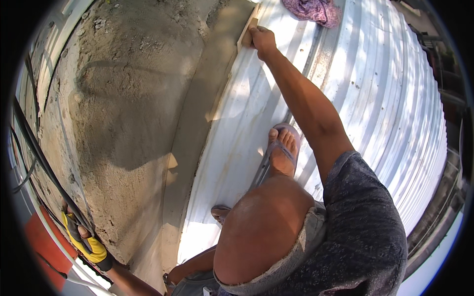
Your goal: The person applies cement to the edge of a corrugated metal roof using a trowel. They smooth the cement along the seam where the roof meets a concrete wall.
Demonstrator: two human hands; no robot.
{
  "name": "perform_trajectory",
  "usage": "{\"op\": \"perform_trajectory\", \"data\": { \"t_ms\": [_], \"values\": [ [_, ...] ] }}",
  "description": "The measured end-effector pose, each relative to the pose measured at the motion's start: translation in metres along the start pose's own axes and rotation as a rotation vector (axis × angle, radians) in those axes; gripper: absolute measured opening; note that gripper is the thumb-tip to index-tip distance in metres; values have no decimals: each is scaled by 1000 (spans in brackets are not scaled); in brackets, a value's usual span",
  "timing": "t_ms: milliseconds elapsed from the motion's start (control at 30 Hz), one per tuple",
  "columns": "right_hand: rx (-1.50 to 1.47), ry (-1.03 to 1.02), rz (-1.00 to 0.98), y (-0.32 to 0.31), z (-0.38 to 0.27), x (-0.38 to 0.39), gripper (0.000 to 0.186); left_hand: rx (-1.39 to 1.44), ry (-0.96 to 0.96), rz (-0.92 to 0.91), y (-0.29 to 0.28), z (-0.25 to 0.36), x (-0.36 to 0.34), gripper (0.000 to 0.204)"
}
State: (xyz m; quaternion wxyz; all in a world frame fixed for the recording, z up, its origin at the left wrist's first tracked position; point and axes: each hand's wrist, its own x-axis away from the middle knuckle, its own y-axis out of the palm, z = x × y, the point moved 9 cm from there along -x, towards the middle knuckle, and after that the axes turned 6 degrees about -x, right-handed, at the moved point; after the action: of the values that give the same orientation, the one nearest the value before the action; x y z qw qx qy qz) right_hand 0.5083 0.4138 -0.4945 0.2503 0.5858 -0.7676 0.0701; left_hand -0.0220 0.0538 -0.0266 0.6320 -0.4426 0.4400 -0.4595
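My right hand point(262, 41) is closed on the grip of a wooden float point(246, 35), its flat board against the far end of a smooth grey mortar band point(191, 116). The band runs along the edge of a rough cement wall point(133, 113), beside the metal roofing. At the lower left, my left hand point(88, 242) wears a yellow and black glove with bare fingertips showing. Its fingers curl at the wall's outer edge, next to a thick black cable point(47, 170). Whether they grip the cable or the edge itself is unclear.
White corrugated metal roofing point(385, 98) spreads to the right, under my sandalled foot point(284, 150). A crumpled pink-purple cloth point(316, 11) lies on it at the top. Several cables and a white pipe point(59, 241) run along the left, above a red-orange surface point(42, 246).
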Motion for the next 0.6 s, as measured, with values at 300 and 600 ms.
{"op": "perform_trajectory", "data": {
  "t_ms": [300,600],
  "values": [
    [-71,85,-87,21,40,99,44,2,45,22,-4,-8,1,59],
    [-6,129,-136,43,64,158,45,0,24,-24,-21,-33,2,69]
  ]
}}
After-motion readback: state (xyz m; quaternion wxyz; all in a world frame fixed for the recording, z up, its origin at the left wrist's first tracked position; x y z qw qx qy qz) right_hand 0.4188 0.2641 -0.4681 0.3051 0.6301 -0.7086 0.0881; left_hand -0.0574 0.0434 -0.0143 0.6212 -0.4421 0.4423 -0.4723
